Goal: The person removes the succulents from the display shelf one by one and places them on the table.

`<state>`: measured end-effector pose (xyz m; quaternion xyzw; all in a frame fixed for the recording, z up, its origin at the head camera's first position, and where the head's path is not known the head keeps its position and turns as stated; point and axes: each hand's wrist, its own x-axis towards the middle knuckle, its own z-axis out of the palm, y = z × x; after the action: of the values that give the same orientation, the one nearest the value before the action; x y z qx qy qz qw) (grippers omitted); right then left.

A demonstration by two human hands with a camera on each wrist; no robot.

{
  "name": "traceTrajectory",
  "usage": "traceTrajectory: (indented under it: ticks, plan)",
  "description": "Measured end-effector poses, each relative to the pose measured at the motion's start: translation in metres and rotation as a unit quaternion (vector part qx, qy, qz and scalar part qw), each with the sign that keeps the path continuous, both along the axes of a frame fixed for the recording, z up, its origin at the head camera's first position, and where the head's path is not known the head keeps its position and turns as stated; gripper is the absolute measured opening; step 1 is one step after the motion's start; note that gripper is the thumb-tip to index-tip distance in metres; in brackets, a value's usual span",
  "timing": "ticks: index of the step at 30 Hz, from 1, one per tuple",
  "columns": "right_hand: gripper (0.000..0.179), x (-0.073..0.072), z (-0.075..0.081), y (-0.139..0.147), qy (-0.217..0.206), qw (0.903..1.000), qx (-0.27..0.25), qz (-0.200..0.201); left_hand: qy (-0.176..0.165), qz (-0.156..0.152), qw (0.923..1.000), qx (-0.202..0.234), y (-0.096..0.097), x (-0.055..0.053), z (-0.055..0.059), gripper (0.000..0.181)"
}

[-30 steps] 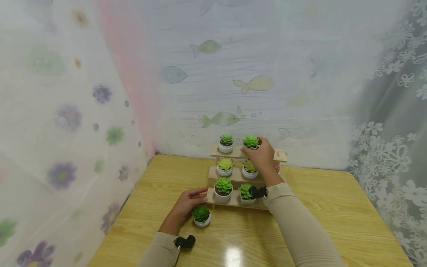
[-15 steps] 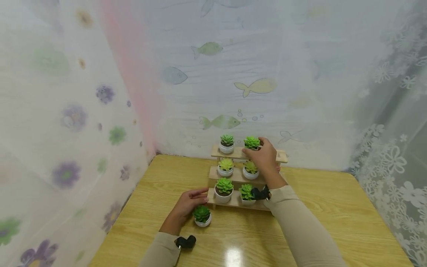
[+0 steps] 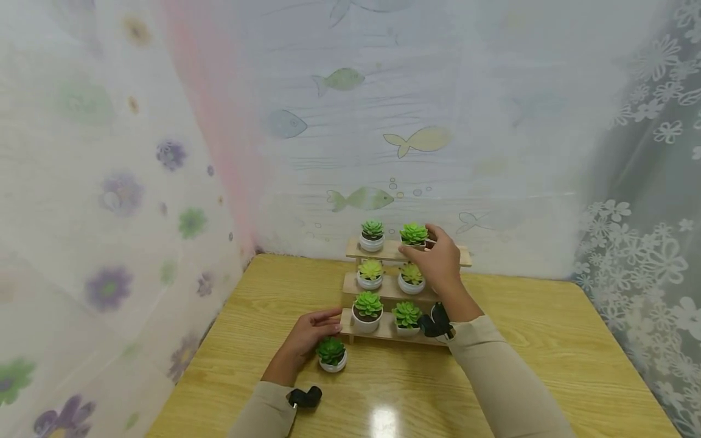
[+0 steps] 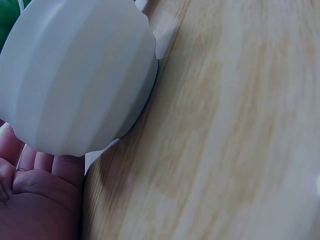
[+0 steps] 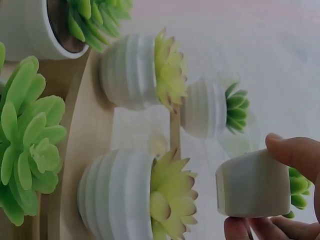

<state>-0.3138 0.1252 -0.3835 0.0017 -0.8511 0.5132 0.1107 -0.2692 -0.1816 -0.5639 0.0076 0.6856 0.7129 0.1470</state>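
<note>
The right hand [image 3: 438, 258] still pinches the small potted succulent [image 3: 413, 235] at the top tier of the wooden stepped shelf [image 3: 462, 255]; over the last second hand and wrist shift slightly rightward, the pot barely moving. The pot appears seated or nearly so. The left hand [image 3: 306, 337] remains curled around the dark succulent pot [image 3: 331, 354] on the table [image 3: 547, 347]. Fish-print and floral curtains [image 3: 646, 182] enclose the table.
</note>
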Motion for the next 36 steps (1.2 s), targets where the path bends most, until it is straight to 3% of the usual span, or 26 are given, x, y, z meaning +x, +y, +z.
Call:
traceTrajectory:
  ticks: [11,22,36]
  plan:
    - [0.089,0.015,0.003,0.001,0.025,0.9987,-0.038,0.024,-0.001,-0.006,1.0000,0.000,-0.001,-0.002,-0.001,0.053]
    - [0.072,0.031,0.003,-0.004,0.053,0.9970,-0.049,0.026,-0.002,0.000,1.0000,0.006,-0.001,-0.001,-0.003,0.052]
    - [0.065,0.061,-0.001,-0.014,0.048,0.9893,-0.131,0.042,0.001,-0.004,1.0000,0.004,-0.001,-0.002,-0.004,0.052]
